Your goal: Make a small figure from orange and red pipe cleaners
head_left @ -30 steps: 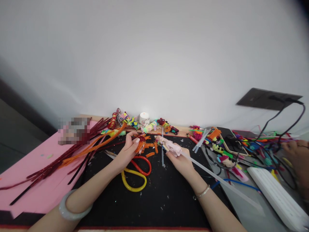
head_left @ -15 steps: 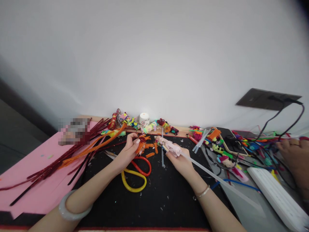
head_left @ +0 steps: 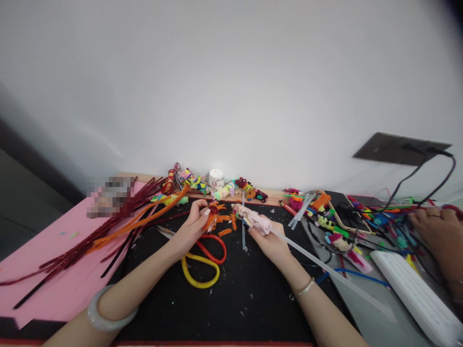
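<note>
Over the middle of the black tabletop (head_left: 238,299), the left hand (head_left: 190,230) is pinching a small red-and-orange pipe-cleaner piece (head_left: 211,215), thumb and fingers (head_left: 200,210) closing narrow on it; the right hand (head_left: 272,242) is gripping a pink glue gun (head_left: 255,220), fingers wrapping its body, nozzle end pointing at the piece from just beside it; a translucent glue stick (head_left: 325,267) is trailing from the gun's back toward the lower right. By its looks the piece is handling light, fuzzy and soft, probably bendable and easily crushed; it is best taken by the side away from the nozzle, since any glue there is likely hot. The nozzle tip is showing too small to tell whether it is touching the piece; the piece's outline is blurring into orange scraps (head_left: 224,231); red-and-yellow scissors (head_left: 204,264) are lying partly hidden under the left wrist; a co-worker's hand (head_left: 436,231) is getting cut off at the right edge.
</note>
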Demonstrator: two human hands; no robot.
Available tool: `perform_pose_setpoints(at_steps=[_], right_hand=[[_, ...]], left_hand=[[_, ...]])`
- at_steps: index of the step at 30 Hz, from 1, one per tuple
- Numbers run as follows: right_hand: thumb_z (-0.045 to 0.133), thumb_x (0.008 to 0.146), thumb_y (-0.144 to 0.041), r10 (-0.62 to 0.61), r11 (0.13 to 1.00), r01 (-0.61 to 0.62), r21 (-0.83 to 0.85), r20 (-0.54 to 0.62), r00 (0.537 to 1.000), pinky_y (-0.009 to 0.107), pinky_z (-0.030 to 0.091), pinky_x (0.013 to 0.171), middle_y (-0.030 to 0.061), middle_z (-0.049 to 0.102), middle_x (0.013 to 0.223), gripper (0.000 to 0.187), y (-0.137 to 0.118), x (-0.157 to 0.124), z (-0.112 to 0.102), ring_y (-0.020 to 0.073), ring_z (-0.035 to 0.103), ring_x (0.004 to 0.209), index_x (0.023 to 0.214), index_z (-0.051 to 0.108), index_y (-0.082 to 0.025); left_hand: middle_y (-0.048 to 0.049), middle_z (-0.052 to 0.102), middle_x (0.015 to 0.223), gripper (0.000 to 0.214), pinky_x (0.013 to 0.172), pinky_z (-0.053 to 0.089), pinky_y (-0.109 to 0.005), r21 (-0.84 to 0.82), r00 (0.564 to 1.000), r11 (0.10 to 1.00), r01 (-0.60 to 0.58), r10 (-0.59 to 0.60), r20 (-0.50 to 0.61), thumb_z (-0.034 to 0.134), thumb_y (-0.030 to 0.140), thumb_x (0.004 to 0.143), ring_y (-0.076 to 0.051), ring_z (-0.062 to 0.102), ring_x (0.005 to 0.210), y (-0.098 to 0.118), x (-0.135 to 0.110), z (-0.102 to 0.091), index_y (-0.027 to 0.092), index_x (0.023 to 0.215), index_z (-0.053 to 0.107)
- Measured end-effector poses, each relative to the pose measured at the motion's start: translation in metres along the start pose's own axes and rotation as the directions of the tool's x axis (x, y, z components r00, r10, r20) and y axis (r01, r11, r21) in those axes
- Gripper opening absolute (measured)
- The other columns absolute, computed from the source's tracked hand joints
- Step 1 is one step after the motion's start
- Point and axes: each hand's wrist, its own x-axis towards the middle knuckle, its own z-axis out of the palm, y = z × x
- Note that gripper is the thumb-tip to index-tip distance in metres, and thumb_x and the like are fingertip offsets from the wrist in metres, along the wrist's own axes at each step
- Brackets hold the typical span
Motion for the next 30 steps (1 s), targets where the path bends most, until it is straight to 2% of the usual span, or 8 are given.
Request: perform_pose_setpoints(at_steps=[15,23,30], right_hand=[[0.055,0.075,-0.026,0.005,1.0,-0.005,-0.018,-0.005,1.0,0.022,0.042,0.055,-0.001,0.065,0.065,0.008,0.0008,0.0005,-0.0001,0.0141,0.058,0.056,0.076,0.059,-0.019],[0.056,0.074,-0.025,0.002,1.0,-0.002,-0.017,-0.002,1.0,0.024,0.043,0.057,-0.0003,0.066,0.067,0.007,0.0007,0.0001,-0.0001,0.0158,0.06,0.06,0.077,0.059,-0.02],[0.056,0.075,-0.024,0.001,1.0,-0.001,-0.01,-0.002,1.0,0.025,0.043,0.057,0.0005,0.065,0.067,0.006,0.0009,-0.0001,0.0,0.0169,0.06,0.06,0.077,0.059,-0.02]], left_hand=[[0.0057,0.037,0.079,0.02,0.061,0.032,-0.022,0.012,1.0,1.0,-0.018,0.019,-0.006,0.048,0.038,0.09,-0.008,0.037,0.062,-0.0044,0.0024,-0.0026,0.028,0.099,0.033],[0.0051,0.035,0.081,0.02,0.062,0.034,-0.022,0.017,1.0,1.0,-0.008,0.008,0.01,0.05,0.038,0.089,-0.009,0.036,0.064,0.0002,0.0004,-0.0003,0.028,0.099,0.035],[0.006,0.033,0.074,0.021,0.059,0.031,-0.022,0.035,1.0,0.999,-0.014,0.014,-0.007,0.047,0.04,0.09,-0.008,0.034,0.059,-0.0007,0.0,-0.0009,0.028,0.101,0.035]])
